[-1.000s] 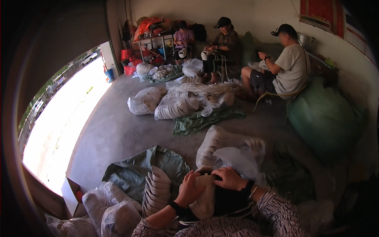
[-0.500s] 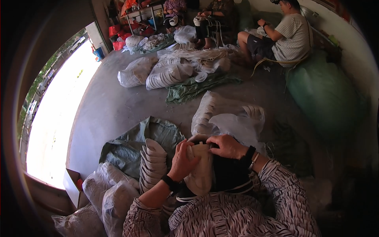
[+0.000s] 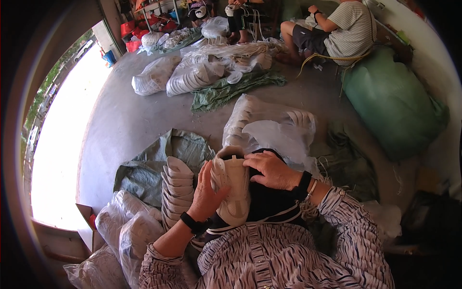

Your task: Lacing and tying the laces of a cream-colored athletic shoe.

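A cream shoe upper [image 3: 234, 188] stands on my lap, its rounded toe toward me and its dark opening at the far end. My left hand [image 3: 208, 195] holds its left side, fingers up along the edge by some white lacing and thumb across the front. At the opening's right rim, my right hand [image 3: 272, 169] grips the upper with its fingertips; part of that grip is hidden. Close by on the left rises a stack of nested pale shoe uppers [image 3: 176, 192]. Just beyond my knees lies a clear plastic bag [image 3: 279, 132] with more uppers inside.
Bagged uppers [image 3: 137, 241] crowd the floor at my left, beside a green woven sack [image 3: 144, 168]. Farther off lie more bags of uppers [image 3: 192, 74] and pale cords. A big green sack [image 3: 390, 103] stands at right, near a seated person [image 3: 349, 31]. Other people sit at the back.
The view has shifted, so the scene sits higher and farther left. My right fingers have moved from inside the opening to its right rim, and my left fingers have straightened along the side.
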Tool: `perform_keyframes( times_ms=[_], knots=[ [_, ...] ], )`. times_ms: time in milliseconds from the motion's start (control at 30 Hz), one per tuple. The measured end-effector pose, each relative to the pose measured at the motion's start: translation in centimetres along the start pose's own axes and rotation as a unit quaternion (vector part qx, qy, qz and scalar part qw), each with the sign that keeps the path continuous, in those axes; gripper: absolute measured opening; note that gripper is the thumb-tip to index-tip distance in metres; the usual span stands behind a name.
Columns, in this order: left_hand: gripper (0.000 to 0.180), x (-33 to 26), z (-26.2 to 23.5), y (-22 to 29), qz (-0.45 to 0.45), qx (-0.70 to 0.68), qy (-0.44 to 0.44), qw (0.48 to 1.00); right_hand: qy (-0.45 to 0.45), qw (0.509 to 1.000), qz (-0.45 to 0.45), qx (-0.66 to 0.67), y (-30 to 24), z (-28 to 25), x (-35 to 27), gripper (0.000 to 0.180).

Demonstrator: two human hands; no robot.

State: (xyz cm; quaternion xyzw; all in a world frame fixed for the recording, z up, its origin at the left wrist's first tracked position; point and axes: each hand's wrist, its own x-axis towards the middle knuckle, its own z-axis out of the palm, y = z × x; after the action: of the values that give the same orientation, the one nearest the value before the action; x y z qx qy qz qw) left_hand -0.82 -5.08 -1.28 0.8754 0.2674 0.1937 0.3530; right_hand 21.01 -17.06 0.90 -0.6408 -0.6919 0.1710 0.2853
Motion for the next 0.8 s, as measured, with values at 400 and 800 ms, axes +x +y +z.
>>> perform_keyframes(
  times_ms=[400,800],
  knots=[
    [0.022,-13.1,-4.1,2.1,-0.039,0.013,-0.118,0.992,0.044,0.889,0.238,0.389,-6.8,-0.3,-9.9,0.002],
    [0.017,-4.5,-2.9,10.1,0.053,-0.179,-0.170,0.968,0.003,0.867,0.233,0.440,-10.0,-5.2,-6.8,0.016]
  ],
)
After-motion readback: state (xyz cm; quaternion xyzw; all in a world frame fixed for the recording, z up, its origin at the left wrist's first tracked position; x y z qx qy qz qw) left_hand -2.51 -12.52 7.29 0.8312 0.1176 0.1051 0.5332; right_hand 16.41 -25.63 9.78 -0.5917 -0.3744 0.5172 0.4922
